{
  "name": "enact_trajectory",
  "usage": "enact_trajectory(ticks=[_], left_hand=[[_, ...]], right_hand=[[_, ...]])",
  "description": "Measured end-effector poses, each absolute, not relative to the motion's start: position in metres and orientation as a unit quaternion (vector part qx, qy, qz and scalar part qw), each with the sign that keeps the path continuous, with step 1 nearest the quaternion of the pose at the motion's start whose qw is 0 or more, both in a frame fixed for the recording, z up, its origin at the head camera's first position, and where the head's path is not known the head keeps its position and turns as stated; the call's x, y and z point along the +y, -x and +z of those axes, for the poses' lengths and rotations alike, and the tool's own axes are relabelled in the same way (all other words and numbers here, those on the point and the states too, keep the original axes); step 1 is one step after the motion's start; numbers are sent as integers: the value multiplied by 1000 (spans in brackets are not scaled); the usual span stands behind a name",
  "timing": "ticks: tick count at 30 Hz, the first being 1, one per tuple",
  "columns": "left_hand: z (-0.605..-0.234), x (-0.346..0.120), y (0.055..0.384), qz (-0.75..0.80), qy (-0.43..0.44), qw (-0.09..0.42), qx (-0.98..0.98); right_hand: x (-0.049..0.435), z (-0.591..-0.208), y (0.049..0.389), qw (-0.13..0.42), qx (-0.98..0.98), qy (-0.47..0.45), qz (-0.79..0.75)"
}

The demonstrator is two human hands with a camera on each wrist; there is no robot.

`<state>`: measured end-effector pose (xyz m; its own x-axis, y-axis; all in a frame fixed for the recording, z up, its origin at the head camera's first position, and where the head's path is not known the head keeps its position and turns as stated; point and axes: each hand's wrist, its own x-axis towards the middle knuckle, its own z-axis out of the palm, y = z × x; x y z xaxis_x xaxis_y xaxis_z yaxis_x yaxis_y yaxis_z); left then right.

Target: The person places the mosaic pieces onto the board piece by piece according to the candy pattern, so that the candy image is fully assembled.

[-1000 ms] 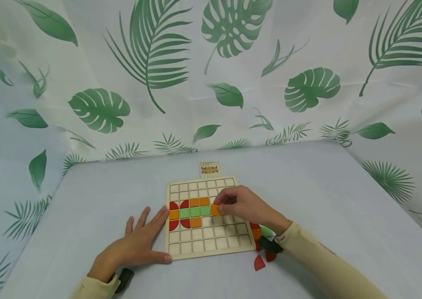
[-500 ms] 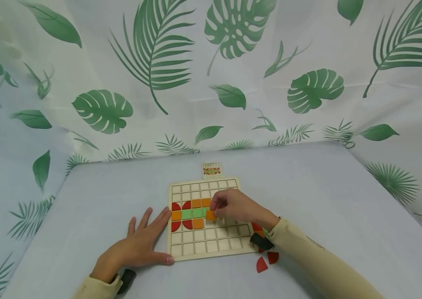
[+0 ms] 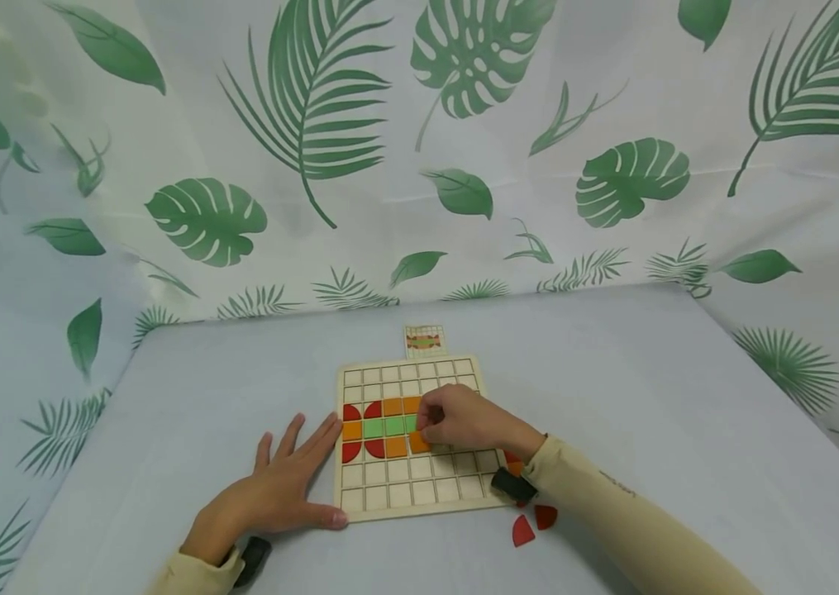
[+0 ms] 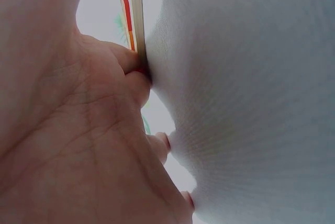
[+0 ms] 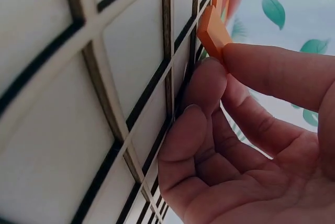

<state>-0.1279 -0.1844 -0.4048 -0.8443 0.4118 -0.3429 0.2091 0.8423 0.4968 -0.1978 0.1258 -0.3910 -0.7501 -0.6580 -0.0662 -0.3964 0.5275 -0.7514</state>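
A wooden grid board lies on the table, with red quarter-circle, orange square and green square tiles set in its left and middle cells. My right hand pinches an orange square tile between thumb and fingers. In the right wrist view that tile tilts at the grid; in the head view it sits beside another orange tile, in the row below the green tiles. My left hand lies spread, its thumb and forefinger touching the board's left edge.
A small pattern card lies against the board's far edge. Loose red quarter-circle tiles and an orange tile lie by the board's right side, partly under my right wrist. A leaf-print cloth rises behind the table.
My right hand has brought the orange tile from the green row's right end down and left, to the cell in the row below. The left hand stays at the board's edge.
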Motion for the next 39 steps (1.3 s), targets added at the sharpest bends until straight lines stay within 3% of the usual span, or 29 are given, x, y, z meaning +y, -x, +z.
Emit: enact_trajectory(ticks=[28,39], left_hand=[[-404,-185,125,235,-179,213,931],[-403,-184,125,236,-176,214,931]], right_hand=[[124,-395,189,135,857,335,-367],[135,-386,188,173,843,339,-380]])
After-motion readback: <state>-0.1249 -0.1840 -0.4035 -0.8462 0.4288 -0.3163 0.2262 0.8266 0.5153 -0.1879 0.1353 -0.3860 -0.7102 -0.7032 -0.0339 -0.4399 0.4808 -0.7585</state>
